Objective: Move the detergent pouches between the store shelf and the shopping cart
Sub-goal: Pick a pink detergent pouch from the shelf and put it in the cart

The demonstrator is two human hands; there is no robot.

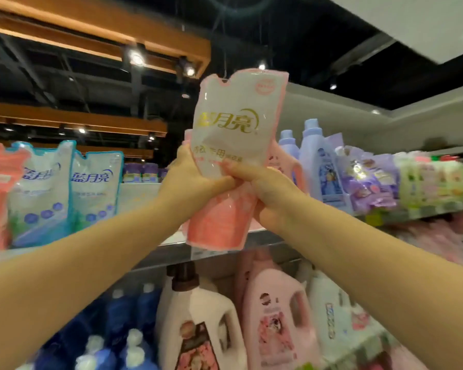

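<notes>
Head view: a pink-and-white soft plastic detergent pouch (233, 124) is held up in front of the top store shelf (139, 193). Its long axis is nearly vertical, leaning slightly right, with the notched top edge up and the printed face towards the camera. The left hand (195, 180) and the right hand (265, 193) are both wrapped round its middle, fingers touching at the front. Its pink bottom edge overlaps the shelf's front lip; whether they touch cannot be told. To the left stand blue-and-white pouches (43, 188), and to the right lilac plastic bottles (318, 161). A bare stretch of shelf board lies between them, behind the hands. On the shelf below are a pink handled jug (275, 316) and dark blue bottles (123, 316).
</notes>
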